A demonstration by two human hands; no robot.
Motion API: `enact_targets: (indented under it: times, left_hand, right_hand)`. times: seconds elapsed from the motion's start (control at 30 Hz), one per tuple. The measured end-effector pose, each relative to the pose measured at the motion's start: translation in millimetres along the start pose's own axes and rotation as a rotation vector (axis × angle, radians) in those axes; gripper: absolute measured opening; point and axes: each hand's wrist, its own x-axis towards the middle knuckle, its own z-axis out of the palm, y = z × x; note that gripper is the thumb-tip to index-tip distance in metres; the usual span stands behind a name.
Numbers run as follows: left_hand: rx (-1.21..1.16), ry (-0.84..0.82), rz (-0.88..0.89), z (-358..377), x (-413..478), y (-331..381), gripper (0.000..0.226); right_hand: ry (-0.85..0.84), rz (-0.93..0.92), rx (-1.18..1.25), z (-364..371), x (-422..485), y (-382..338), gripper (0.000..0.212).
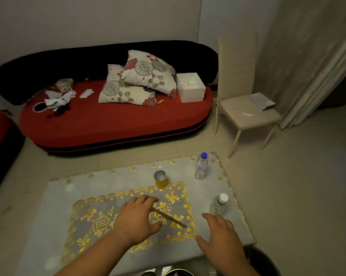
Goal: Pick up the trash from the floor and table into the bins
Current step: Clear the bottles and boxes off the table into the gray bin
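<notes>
Stick (169, 217) is lying on worktop (118, 182); left hand (136, 218) is covering one end, grip unclear; right hand (222, 238) is hovering released, fingers spread.

A desk (56, 198) is set nearest, with a mat (100, 222) spread over its middle. A stick (169, 217) is laid on the mat, one end at the fingers (148, 200) of the left hand (135, 218); the right hand (222, 236) is held further right, near the front edge. A can (160, 179) is stood just behind the mat. A far bottle (201, 166) is placed at the back right corner, a near bottle (219, 204) along the right edge. Behind the desk a sofa (116, 124) is set, with papers (56, 96) on its left, two pillows (140, 80) stacked midway and a box (191, 87) on its right. A chair (245, 116) is placed right of the sofa, a book (262, 101) on its seat.
</notes>
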Motion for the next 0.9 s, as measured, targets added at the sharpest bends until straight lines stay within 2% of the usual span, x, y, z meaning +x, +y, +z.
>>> enact_targets:
  times: [0.27,0.5,0.6,0.7,0.9]
  left_hand:
    - [-0.021,-0.092,0.072,32.6,126.3,-71.3,0.081]
    - [0.010,-0.120,0.075,84.2,226.5,-105.0,0.080]
    - [-0.030,-0.125,0.112,110.6,259.3,-112.2,0.078]
    - [-0.096,-0.181,0.148,133.2,284.7,-117.3,0.082]
    - [-0.191,-0.212,0.199,170.2,315.4,-124.3,0.084]
  right_hand:
    - [0.020,0.057,0.036,70.5,83.1,-33.2,0.063]
    - [-0.089,0.105,0.054,150.6,140.5,-21.0,0.070]
    - [-0.108,0.079,0.045,185.2,161.9,-15.1,0.067]
    - [-0.039,0.068,0.071,211.9,178.6,-4.2,0.063]
    - [-0.085,0.061,0.086,251.5,200.4,4.4,0.066]
